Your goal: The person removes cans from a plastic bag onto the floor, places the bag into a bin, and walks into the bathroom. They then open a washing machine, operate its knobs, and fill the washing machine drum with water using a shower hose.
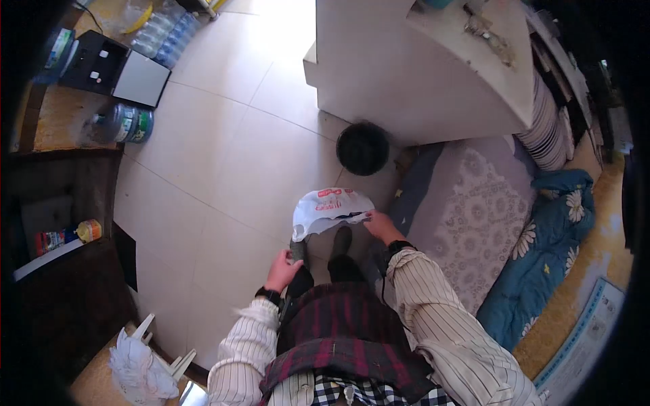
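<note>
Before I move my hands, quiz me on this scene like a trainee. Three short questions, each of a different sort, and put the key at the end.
1. What does the right hand hold?
a) a water bottle
b) a white plastic bag
c) a plate
2. True or false: the round dark bin stands on the tiled floor.
3. Fill in the missing colour: the printing on the white plastic bag is ____.

Key: 1 b; 2 true; 3 red.
</note>
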`<state>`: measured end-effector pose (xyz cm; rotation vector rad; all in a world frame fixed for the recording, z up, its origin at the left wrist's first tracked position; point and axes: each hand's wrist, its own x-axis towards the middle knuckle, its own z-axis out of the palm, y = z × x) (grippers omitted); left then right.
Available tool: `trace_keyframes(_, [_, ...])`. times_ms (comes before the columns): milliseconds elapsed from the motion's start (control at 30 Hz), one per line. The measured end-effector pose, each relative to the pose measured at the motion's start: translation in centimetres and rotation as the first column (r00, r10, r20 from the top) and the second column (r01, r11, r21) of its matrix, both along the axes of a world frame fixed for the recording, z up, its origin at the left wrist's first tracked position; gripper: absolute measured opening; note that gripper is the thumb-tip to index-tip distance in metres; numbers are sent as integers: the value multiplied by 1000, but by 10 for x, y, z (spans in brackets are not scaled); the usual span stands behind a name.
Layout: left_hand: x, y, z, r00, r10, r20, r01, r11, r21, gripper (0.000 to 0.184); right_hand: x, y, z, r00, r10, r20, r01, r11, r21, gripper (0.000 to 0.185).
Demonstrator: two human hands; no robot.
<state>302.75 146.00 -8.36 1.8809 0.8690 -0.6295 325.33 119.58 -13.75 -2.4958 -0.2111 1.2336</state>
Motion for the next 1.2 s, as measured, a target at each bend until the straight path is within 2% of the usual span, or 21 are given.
trace_keyframes(33, [3,-1,-26,994,-113,0,113,990,83,59,0,0,-12,1000,0,-17,0,1000,-8,48])
trace_keyframes(67, [11,-3,-42,994,-111,-17,112,991,72,59,-1,-2,-25,997,-66,-45,67,997,31,51])
trace_keyframes(133, [32,-8,-78,953,-246,-174,283,929,238,64,-2,0,-42,987,-135,-83,139,989,52,55])
trace_keyframes(200, [56,-13,-99,926,-275,-257,337,909,243,65,-3,14,-45,961,-274,-31,268,956,-121,61])
trace_keyframes(333, [63,-27,-147,904,-269,-334,376,872,314,55,-31,8,-98,957,-289,7,284,937,-205,60])
trace_keyframes(400, [39,-28,-194,918,-269,-290,357,880,314,46,-49,-2,-134,956,-264,131,268,963,-13,50])
trace_keyframes(433, [27,-29,-211,938,-270,-219,331,883,332,38,-54,-4,-138,960,-258,105,262,965,-26,50])
trace_keyframes(467, [28,-26,-206,934,-267,-238,334,887,318,38,-52,-2,-133,945,-294,143,276,952,133,49])
trace_keyframes(500, [30,-23,-199,998,30,-55,-25,996,86,30,-50,-2,-125,924,-337,179,278,916,291,49])
trace_keyframes(533, [40,-19,-184,928,369,47,-353,914,-199,24,-45,0,-108,928,-331,172,276,919,283,49])
trace_keyframes(567, [54,-18,-162,848,530,9,-504,810,-299,22,-35,7,-85,912,-406,59,375,883,283,49])
trace_keyframes(633, [63,-8,-135,797,604,7,-558,740,-375,24,-21,14,-64,882,-468,-55,464,843,271,50])
trace_keyframes(700, [67,0,-115,729,684,-28,-614,635,-468,27,-14,14,-54,922,-286,262,241,952,189,49])
trace_keyframes(733, [65,0,-113,722,691,-30,-621,628,-469,27,-9,15,-49,925,-276,262,232,954,187,49])
trace_keyframes(800, [63,0,-111,711,700,-71,-618,574,-536,29,0,20,-41,811,13,585,-35,999,26,51])
trace_keyframes(833, [63,-1,-111,701,710,-73,-627,564,-538,29,4,29,-34,811,26,585,-49,999,23,51])
trace_keyframes(933, [62,-4,-113,719,689,-85,-613,573,-544,34,2,69,-21,728,218,650,-389,912,130,34])
trace_keyframes(967, [62,-4,-114,703,706,-83,-613,543,-574,34,-9,81,-31,732,228,642,-395,910,128,34])
trace_keyframes(1033, [64,-1,-116,681,727,-84,-617,509,-600,34,-30,111,-63,937,280,208,-336,887,317,25])
trace_keyframes(1100, [65,2,-120,681,730,-56,-583,494,-645,36,-33,132,-124,915,397,66,-402,905,135,29])
trace_keyframes(1200, [66,6,-122,678,733,-64,-581,480,-658,37,-27,159,-189,845,535,22,-524,834,-173,39])
